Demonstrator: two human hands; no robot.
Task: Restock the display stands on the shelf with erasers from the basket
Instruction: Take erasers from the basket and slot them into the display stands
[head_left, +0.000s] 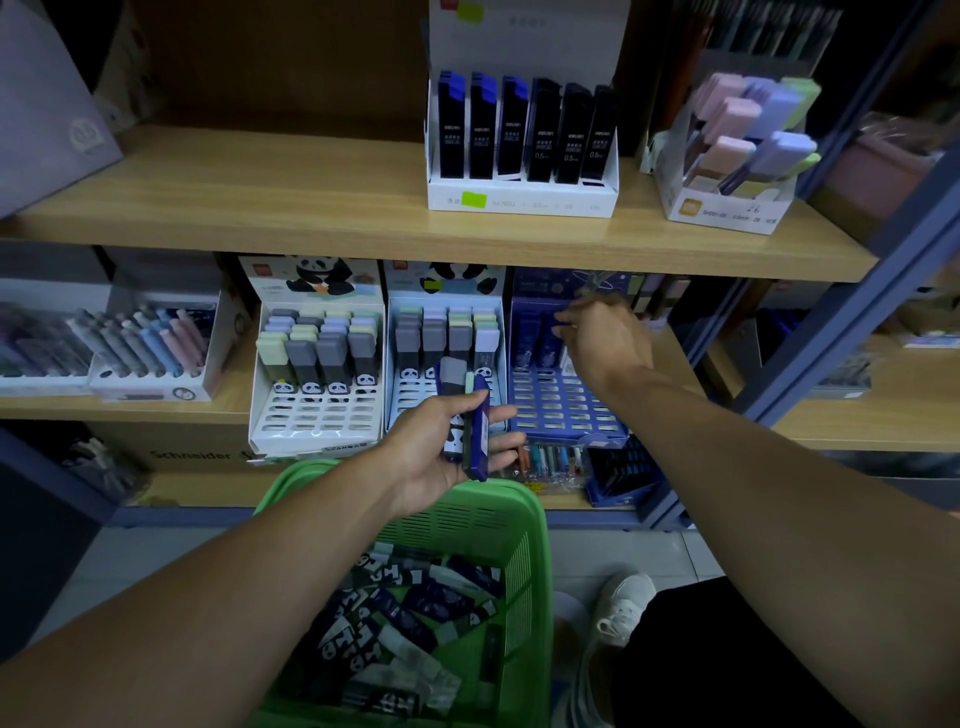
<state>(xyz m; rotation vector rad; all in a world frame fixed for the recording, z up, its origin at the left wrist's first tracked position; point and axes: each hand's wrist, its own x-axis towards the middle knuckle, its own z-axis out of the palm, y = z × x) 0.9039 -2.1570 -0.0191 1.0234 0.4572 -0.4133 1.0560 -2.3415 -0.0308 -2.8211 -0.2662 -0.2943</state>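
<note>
Blue stand at centre right being filled, spare erasers held ready

Left hand (441, 452) grips a small stack of erasers (465, 415) beside the blue stand (566, 405) (short reach); right hand (602, 338), grip unclear, reaches its top rows; green basket (524, 525) waits below

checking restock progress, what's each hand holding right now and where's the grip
The left hand holds a small bunch of erasers by their lower ends. The right hand reaches into the blue display stand; its grip cannot be told.
</note>
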